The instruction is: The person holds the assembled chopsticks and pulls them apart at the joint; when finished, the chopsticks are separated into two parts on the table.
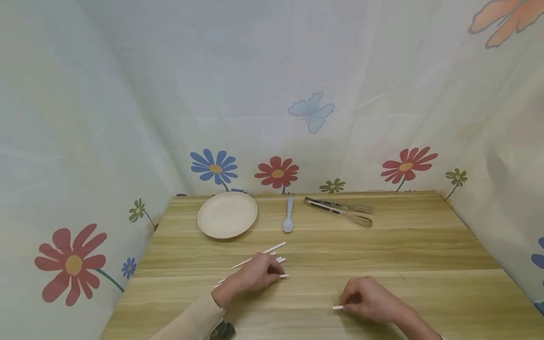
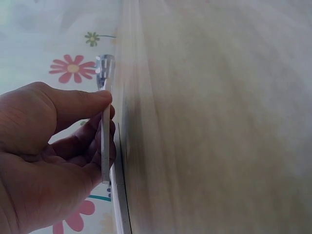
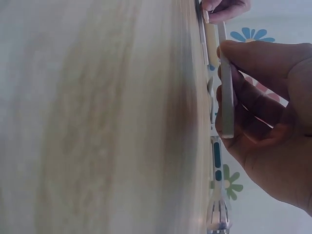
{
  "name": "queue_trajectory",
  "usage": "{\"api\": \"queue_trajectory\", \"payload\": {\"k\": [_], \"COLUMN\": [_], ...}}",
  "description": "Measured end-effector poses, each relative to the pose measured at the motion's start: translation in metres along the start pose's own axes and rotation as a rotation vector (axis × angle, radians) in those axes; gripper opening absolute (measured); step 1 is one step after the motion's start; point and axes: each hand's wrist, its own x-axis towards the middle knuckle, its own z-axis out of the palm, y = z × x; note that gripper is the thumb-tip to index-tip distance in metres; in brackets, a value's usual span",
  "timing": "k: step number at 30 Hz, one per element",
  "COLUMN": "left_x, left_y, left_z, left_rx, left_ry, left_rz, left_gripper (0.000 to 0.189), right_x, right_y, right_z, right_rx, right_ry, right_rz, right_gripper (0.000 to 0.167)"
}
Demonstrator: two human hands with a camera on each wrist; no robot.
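Observation:
My left hand (image 1: pixel 257 273) pinches a slim white stick (image 2: pixel 106 146) between thumb and fingers, close over the table. In the head view only a small end of it pokes out past the fingertips. Several more white sticks lie under and around that hand, partly hidden by it; one long stick (image 1: pixel 276 247) lies just beyond. At the front right, my right hand (image 1: pixel 369 300) pinches another white stick (image 3: pixel 227 97) between thumb and fingers. Its end points left toward the left hand in the head view.
A round cream plate (image 1: pixel 227 215) stands at the back left of the wooden table (image 1: pixel 416 250). Right of it lie a pale grey-blue spoon (image 1: pixel 288 222) and metal tongs (image 1: pixel 340 210) with slotted heads. A flower-printed curtain (image 1: pixel 255 118) surrounds the table's back and sides.

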Motion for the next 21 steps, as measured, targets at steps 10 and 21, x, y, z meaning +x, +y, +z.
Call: {"api": "queue_trajectory", "payload": {"k": [10,21], "left_x": [0.0007,0.001], "left_y": [-0.0015,0.001], "left_z": [0.0017,0.0003], "left_rx": [-0.012,-0.024], "left_ry": [-0.014,-0.031], "left_rz": [-0.008,0.011], "left_gripper": [0.011,0.011], "right_x": [-0.0009,-0.0013], "right_y": [-0.0012,-0.0016], "right_z": [0.0012,0.0001], "right_rx": [0.047,0.037], "right_ry": [-0.061,-0.106], "right_rz": [0.028,0.05], "right_gripper": [0.016,0.014]}}
